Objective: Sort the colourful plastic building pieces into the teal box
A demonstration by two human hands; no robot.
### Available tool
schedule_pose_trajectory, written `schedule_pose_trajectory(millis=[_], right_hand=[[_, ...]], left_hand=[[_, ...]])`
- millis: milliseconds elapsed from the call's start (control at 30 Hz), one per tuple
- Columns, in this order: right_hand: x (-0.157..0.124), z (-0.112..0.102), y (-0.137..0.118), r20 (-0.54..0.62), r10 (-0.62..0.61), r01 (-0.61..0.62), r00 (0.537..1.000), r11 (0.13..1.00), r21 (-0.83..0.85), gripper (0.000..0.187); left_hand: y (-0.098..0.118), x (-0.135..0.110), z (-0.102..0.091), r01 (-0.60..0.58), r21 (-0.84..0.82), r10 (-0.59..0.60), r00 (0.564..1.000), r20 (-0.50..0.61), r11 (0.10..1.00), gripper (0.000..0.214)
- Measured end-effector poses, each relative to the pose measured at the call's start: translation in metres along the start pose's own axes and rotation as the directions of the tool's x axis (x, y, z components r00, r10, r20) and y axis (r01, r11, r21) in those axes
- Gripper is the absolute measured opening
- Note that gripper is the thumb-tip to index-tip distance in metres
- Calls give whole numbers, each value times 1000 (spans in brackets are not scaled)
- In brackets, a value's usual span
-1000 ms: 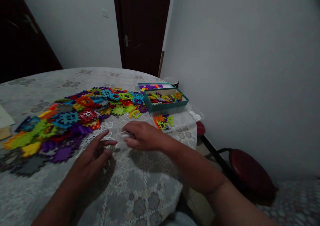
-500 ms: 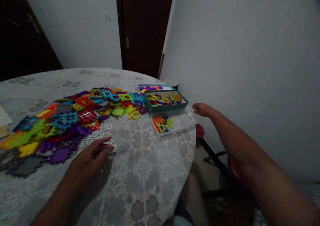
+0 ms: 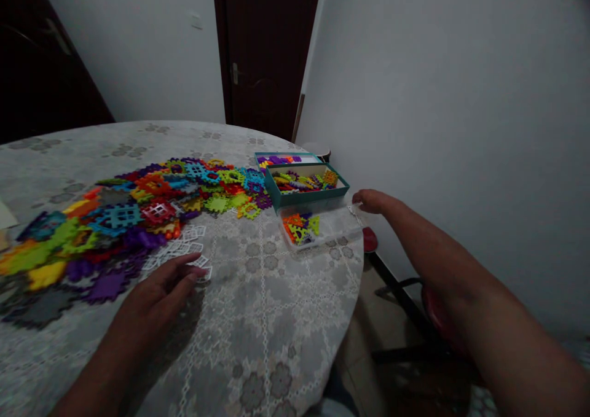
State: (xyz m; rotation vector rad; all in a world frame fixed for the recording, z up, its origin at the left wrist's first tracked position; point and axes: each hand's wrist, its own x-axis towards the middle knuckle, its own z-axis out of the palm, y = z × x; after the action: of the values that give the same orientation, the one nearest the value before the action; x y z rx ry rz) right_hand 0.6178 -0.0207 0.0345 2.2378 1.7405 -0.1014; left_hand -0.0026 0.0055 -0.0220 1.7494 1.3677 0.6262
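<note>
My left hand [image 3: 159, 285] lies flat on the tablecloth with its fingers stretched out, fingertips touching small white square pieces [image 3: 187, 250]. A spread of coloured interlocking plastic tiles [image 3: 138, 211] covers the table beyond it. My right hand [image 3: 371, 201] reaches to the far right end of a clear plastic tray [image 3: 334, 223] that holds a few orange and green tiles [image 3: 300, 226]. Its fingers are curled at the tray's corner; whether they pinch anything is hidden. A teal box [image 3: 308, 191] full of tiles stands just behind the tray.
The round table [image 3: 258, 331] wears a lace cloth and its edge runs close to the tray. A red stool [image 3: 437, 309] stands beside it under my right arm. A white wall is on the right, a dark door [image 3: 265, 54] behind.
My right hand left the white pieces near my left hand and swung right to the clear tray's end, where it stays. My left hand barely shifted.
</note>
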Motion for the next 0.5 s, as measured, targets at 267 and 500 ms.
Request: schedule_pose_trajectory(millis=[267, 500], right_hand=[[-5, 9, -5, -92, 81, -87, 992, 994, -61, 43], [-20, 18, -9, -114, 100, -108, 989, 992, -71, 39]], left_hand=[[11, -6, -5, 34, 23, -33, 999, -24, 999, 53], [14, -7, -7, -4, 133, 19, 994, -108, 991, 52]])
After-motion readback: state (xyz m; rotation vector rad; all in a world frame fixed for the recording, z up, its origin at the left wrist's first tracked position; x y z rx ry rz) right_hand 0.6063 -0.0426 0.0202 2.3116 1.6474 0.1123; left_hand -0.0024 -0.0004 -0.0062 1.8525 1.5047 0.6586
